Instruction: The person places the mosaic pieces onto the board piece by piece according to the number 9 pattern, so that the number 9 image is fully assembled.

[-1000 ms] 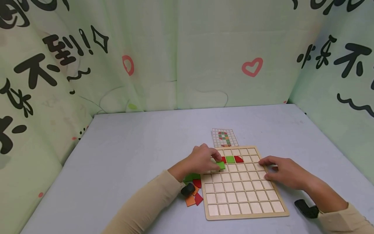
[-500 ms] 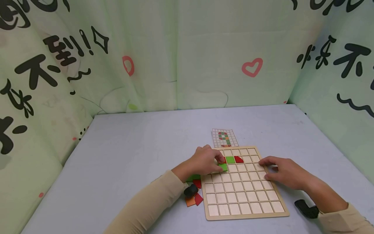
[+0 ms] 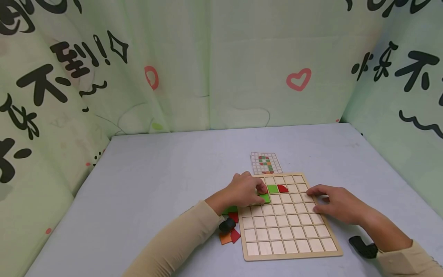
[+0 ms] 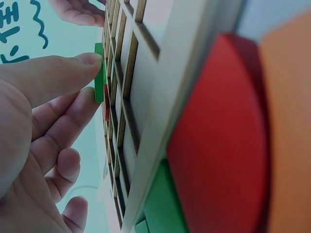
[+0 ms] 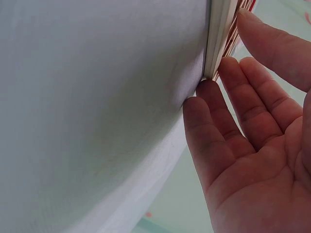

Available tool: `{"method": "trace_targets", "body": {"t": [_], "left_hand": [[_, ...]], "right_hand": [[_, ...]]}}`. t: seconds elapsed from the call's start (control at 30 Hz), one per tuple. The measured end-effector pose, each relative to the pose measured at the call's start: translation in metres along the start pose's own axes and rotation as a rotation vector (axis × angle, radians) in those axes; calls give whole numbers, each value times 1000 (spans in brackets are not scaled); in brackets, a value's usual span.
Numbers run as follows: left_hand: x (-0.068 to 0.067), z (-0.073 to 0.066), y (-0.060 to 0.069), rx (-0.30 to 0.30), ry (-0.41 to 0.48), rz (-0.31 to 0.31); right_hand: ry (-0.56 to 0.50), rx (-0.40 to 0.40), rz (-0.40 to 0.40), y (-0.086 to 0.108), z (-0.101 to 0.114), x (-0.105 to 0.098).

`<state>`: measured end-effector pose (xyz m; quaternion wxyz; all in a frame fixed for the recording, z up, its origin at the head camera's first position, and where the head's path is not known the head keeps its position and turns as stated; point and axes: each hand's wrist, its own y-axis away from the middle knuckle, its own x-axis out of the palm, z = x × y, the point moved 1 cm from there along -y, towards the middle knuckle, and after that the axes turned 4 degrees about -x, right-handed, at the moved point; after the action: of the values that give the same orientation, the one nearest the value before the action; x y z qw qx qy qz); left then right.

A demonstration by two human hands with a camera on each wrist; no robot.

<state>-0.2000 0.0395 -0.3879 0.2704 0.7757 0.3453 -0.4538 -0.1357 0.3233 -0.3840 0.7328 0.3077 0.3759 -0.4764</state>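
My left hand (image 3: 240,190) pinches a green square tile (image 4: 99,73) between thumb and fingertip, over a cell near the left side of the wooden grid board (image 3: 287,232). In the left wrist view the tile stands edge-on to the camera, close to the grid. Just above it in the head view, a row holds a green square tile (image 3: 272,189) flanked by two red pieces; the right one is a red quarter-round tile (image 3: 282,188), the left one partly covered by my fingers. My right hand (image 3: 339,203) rests its fingertips along the board's right edge, fingers loosely bent.
Left of the board lie loose tiles, among them an orange tile (image 3: 225,239), a red tile (image 3: 235,235) and a green tile (image 3: 229,210), partly hidden by my left wrist. A printed pattern card (image 3: 255,163) sits beyond the board. Curtains (image 3: 242,77) surround the white table (image 3: 173,165).
My left hand has shifted slightly right with the green tile, bringing it under the left red piece; over the last half second it barely moves. The right hand stays where it was.
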Motion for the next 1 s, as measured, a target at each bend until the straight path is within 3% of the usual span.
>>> {"method": "trace_targets", "body": {"t": [1.0], "left_hand": [[1,-5,0,-15,-50,-1]], "right_hand": [[2,3,1,0,1,0]]}}
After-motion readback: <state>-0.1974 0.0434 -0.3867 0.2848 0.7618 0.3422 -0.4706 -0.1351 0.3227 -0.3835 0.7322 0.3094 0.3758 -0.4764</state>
